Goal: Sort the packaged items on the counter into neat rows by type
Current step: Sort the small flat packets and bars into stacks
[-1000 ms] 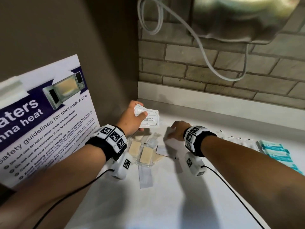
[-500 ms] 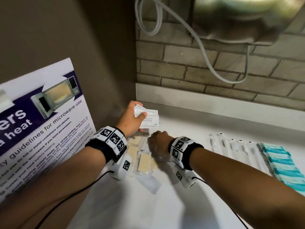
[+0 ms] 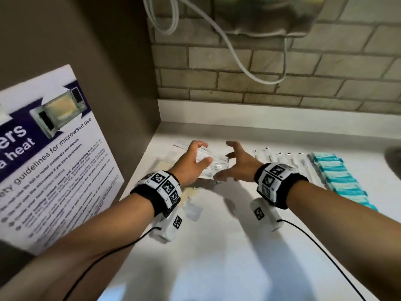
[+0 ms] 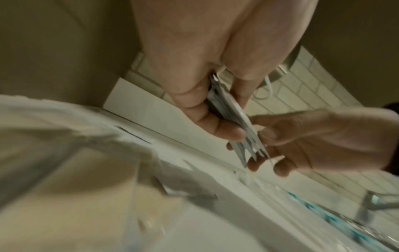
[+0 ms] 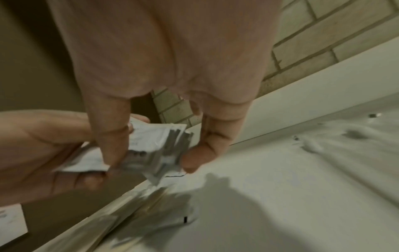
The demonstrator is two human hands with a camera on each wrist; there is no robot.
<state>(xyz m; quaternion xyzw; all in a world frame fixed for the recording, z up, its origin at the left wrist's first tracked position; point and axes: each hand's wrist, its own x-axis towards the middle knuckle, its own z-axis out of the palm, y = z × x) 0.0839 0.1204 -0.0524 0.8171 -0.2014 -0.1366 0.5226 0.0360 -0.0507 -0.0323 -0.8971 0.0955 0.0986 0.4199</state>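
My left hand (image 3: 204, 152) holds a small stack of white printed sachets (image 3: 213, 166) above the back left of the white counter (image 3: 217, 246). In the left wrist view the stack (image 4: 235, 116) shows edge-on between thumb and fingers. My right hand (image 3: 226, 164) meets it from the right, and in the right wrist view its thumb and a finger pinch the stack's (image 5: 155, 141) end. Tan packets (image 3: 191, 192) lie on the counter under my left wrist.
A row of long clear packets (image 3: 282, 157) and a row of teal packets (image 3: 338, 177) lie at the right. A microwave poster (image 3: 43, 148) stands at the left against a brown wall. A brick wall with a hanging cable (image 3: 238, 61) is behind.
My right hand has lifted off the packets on the counter and come up to the stack's right end. My left hand has carried the stack a little right.
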